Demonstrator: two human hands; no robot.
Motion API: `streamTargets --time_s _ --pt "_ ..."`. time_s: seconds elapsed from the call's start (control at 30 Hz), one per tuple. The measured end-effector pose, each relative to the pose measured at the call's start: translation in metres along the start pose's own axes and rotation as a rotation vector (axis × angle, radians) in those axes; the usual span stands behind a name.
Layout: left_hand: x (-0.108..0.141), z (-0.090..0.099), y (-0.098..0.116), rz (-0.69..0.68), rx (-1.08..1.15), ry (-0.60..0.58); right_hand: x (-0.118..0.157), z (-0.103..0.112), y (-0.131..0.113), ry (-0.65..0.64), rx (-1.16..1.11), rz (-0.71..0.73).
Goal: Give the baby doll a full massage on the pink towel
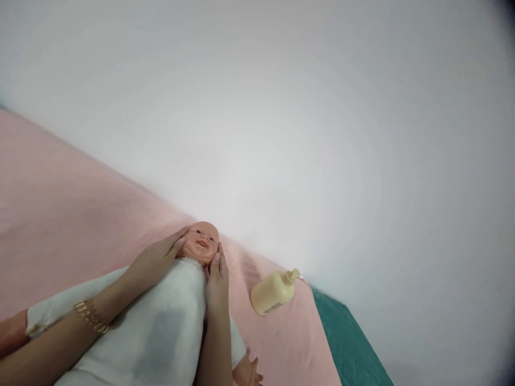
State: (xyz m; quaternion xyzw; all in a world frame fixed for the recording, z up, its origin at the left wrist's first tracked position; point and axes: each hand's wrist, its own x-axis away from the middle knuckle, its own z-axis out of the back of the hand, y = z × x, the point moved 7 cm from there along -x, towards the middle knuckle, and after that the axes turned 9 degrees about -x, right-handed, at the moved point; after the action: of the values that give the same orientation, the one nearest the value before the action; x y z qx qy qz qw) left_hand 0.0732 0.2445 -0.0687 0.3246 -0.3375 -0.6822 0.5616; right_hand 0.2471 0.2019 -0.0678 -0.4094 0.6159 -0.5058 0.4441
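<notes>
A baby doll in a white long-sleeved garment lies on its back, its face turned up. My left hand rests with outstretched fingers along one cheek of the doll, the thumb near its jaw. Against the opposite cheek is my right hand, its fingers straight and pointing toward the top of the head. Neither hand is wrapped around anything; both touch the doll's face from the sides. Some fingertips are hidden behind the head. My forearms pass over the doll's body, and a gold bracelet circles my left wrist.
To the right of the doll a pale yellow pump bottle stands on the pink sheet. A green surface shows beyond the sheet's right edge. The white wall rises directly behind the doll's head.
</notes>
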Motion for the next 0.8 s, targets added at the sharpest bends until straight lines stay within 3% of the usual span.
streamTargets --time_s 0.4,0.5,0.67,0.73,0.8 --pt "0.002 0.002 0.005 0.014 -0.017 -0.005 -0.002 -0.002 0.003 0.011 0.019 -0.036" --pt "0.002 0.006 0.009 -0.050 -0.106 0.043 -0.002 0.000 0.003 0.018 0.036 0.002" --pt "0.013 0.033 0.035 -0.290 -0.375 0.223 -0.006 -0.002 0.005 -0.024 0.057 0.019" --pt "0.022 0.051 0.049 -0.271 -0.380 0.299 -0.007 -0.005 0.007 -0.034 0.056 0.009" --pt "0.030 0.059 0.066 -0.216 -0.295 0.281 -0.007 -0.007 0.005 -0.028 0.057 0.020"
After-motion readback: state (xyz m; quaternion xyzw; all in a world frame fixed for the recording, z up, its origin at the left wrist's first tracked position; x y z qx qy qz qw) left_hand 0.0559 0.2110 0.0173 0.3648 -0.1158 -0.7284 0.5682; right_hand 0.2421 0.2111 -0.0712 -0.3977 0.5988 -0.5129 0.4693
